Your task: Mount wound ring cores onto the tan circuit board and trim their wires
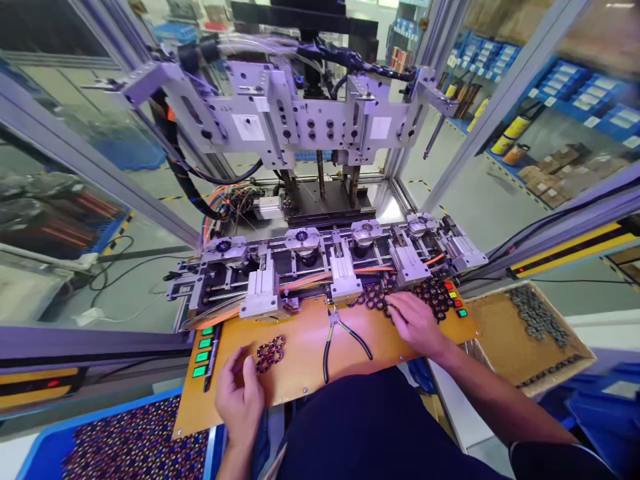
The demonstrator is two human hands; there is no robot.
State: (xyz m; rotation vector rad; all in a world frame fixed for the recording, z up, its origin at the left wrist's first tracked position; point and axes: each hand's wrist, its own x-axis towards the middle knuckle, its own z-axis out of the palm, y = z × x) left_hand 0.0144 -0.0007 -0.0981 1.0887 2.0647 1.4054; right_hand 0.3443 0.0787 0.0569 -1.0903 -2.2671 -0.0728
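My left hand (241,393) rests on the orange work board (300,360) at its near left, fingers curled, just short of a small cluster of dark ring-shaped parts (270,352). My right hand (413,320) lies palm down on the board's right side, fingers spread over a larger spread of the same ring parts (435,293). Black-handled pliers (337,337) lie on the board between the two hands. Behind the board stands a machine fixture with several round metal nests (303,240).
A blue bin (120,447) full of small dark parts sits at the lower left. A cardboard box (530,333) holding grey rings stands to the right. Green buttons (203,350) line the board's left edge, coloured ones (456,300) its right. An overhead tooling head (310,113) hangs above.
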